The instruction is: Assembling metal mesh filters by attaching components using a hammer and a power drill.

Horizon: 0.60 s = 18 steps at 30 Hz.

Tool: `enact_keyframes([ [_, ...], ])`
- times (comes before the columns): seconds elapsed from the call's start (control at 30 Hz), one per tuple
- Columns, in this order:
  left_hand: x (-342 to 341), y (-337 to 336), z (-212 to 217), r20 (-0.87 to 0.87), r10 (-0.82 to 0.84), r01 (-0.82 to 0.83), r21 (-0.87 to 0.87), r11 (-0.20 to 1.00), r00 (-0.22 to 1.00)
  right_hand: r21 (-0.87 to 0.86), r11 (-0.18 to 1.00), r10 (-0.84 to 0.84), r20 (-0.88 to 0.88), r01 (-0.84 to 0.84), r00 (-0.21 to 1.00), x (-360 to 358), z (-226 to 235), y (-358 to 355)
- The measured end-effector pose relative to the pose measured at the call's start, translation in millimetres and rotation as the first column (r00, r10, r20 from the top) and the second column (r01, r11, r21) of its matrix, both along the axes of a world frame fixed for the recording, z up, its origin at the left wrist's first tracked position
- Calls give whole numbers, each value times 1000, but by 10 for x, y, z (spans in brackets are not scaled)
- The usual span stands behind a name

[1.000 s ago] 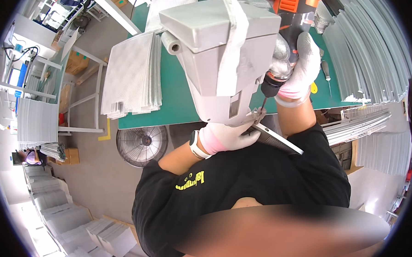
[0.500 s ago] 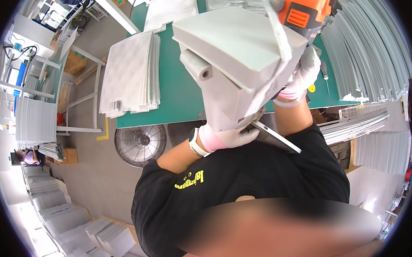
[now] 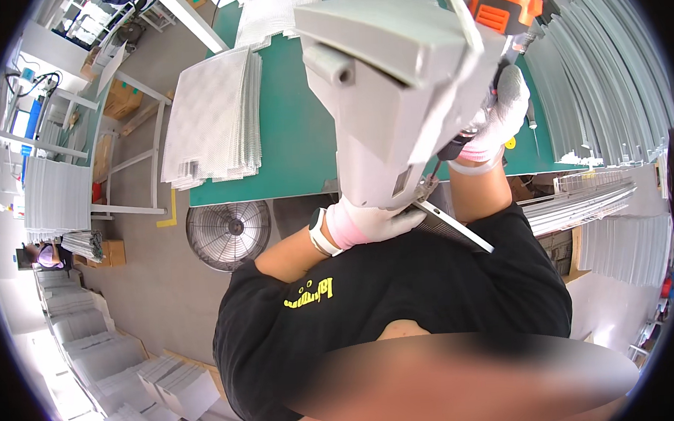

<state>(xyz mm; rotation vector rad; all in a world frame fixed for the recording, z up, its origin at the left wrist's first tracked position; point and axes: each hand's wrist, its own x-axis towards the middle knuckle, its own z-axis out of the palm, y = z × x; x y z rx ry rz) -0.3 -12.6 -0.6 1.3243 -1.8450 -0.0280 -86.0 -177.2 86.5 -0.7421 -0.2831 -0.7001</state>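
My right hand (image 3: 507, 113), in a white glove with a pink cuff, grips an orange and black power drill (image 3: 505, 7). Its dark bit end points down-left at a metal corner piece (image 3: 428, 184); whether the tip touches it, I cannot tell. My gloved left hand (image 3: 379, 222) is closed at the corner of a dark mesh panel with a white frame (image 3: 458, 228), which leans against my black shirt. Some left fingers are hidden. A large grey plastic housing (image 3: 391, 80) rises between my hands, close to the camera, and covers much of the work.
White mesh sheets (image 3: 209, 118) are stacked on the green table (image 3: 296, 137), with more at its far side. Long grey strips (image 3: 594, 79) line the right side, near a screwdriver (image 3: 532, 119) and a yellow disc (image 3: 510, 143). A floor fan (image 3: 229, 238) stands below the front edge.
My right hand and the drill have tilted, and the orange end has moved farther away. The bit end now shows beside the metal corner. My left hand has hardly moved.
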Motion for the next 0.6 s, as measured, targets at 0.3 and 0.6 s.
enact_keyframes([
  [0.3, -4, -13, -34, -76, -31, 34, 38, 999, 997, -68, 998, -11, 18, 12, 1000, -47, -117, -17],
  [0.6, 27, 22, -215, -210, -84, 118, 153, 981, 974, -70, 997, 53, 95, -46, 994, -56, -428, 21],
])
